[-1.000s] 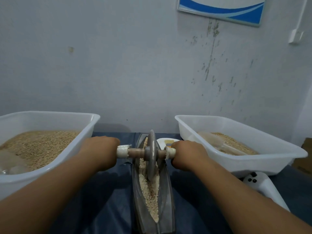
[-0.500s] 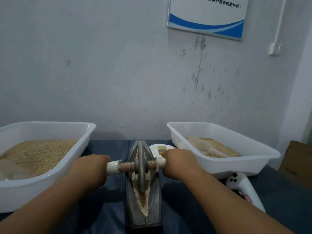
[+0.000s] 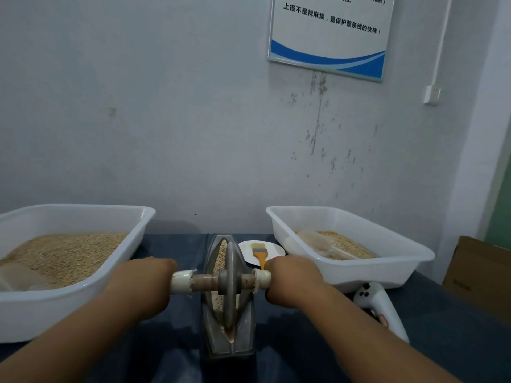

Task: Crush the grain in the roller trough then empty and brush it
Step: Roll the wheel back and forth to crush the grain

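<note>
Hands (image 3: 143,283) (image 3: 293,280) grip roller (image 3: 231,280) — mid-trough (image 3: 243,333).

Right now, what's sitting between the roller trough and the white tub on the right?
In the head view, a small white plate with an orange-handled brush lies between the roller trough and the right tub.

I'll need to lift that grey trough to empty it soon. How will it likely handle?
The trough looks like cast metal, so probably heavy and rigid. Its narrow boat shape may rock or tip sideways. Loose grain inside would likely spill if tilted.
</note>
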{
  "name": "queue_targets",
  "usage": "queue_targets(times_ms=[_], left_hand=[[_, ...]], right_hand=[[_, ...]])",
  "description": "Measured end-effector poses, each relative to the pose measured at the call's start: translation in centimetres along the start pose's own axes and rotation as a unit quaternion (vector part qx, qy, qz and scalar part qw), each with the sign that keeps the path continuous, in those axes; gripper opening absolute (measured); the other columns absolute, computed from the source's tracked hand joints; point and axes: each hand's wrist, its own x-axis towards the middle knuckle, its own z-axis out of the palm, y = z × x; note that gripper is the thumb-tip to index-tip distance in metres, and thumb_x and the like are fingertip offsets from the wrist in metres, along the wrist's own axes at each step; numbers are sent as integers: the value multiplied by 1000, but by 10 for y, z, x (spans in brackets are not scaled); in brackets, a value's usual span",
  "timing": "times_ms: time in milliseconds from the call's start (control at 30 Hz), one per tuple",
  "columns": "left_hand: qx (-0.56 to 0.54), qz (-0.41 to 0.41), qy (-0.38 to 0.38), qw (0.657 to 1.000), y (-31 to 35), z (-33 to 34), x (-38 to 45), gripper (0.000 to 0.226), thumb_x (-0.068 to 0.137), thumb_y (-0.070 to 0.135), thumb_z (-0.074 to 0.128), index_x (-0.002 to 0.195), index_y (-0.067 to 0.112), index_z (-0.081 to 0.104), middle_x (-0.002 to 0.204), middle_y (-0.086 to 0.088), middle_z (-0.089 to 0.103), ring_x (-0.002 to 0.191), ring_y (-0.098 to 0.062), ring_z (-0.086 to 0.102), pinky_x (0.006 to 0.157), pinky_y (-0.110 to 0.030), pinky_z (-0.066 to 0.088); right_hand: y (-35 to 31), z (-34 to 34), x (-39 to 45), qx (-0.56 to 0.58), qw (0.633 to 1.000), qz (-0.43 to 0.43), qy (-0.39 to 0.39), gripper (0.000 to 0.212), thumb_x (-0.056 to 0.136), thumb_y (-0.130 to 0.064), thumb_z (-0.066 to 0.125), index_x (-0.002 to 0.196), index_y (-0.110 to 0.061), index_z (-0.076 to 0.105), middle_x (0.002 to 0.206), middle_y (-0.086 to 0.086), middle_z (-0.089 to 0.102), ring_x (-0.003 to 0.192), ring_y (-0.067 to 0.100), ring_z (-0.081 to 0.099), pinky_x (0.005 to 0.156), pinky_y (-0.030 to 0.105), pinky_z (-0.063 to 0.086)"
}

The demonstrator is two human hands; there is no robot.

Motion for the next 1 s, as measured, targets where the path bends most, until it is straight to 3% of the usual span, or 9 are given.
queue_targets(times_ms=[167,500,667,833,1000], left_hand=[[5,3,7,1000,-6,8,1,19,78,29,58,74,38,41,71,13,52,67,-1,52,61,-20,39],[15,-4,-27,1000,-6,16,28,16,77,30,63,81,39,50,73,15,55,69,0,53,61,-20,38],[9,-10,-36,999,-8,25,46,18,77,27,63,78,38,48,74,15,56,70,0,53,63,-21,40],[2,-27,-43,999,-13,35,65,18,75,24,62,78,35,48,75,13,57,70,-2,55,62,-22,41],[-7,-29,-33,999,-11,36,72,17,75,23,62,78,34,49,72,12,54,68,-6,54,63,-24,42]], right_hand=[[2,2,-1,-4,1000,-5,5,12,77,-30,64,82,-31,52,73,-8,53,73,14,56,62,28,45],[6,14,28,15,1000,9,-23,15,77,-31,64,87,-30,53,74,-7,52,70,14,52,64,29,42],[9,24,47,6,1000,24,2,25,76,-31,63,99,-28,55,71,-8,47,73,19,54,65,30,41],[7,24,68,-2,999,37,20,35,76,-26,61,110,-31,63,75,-7,54,73,20,54,65,30,42],[6,24,74,-10,997,43,55,36,78,-30,62,114,-32,63,82,-5,54,85,22,60,68,31,41]])
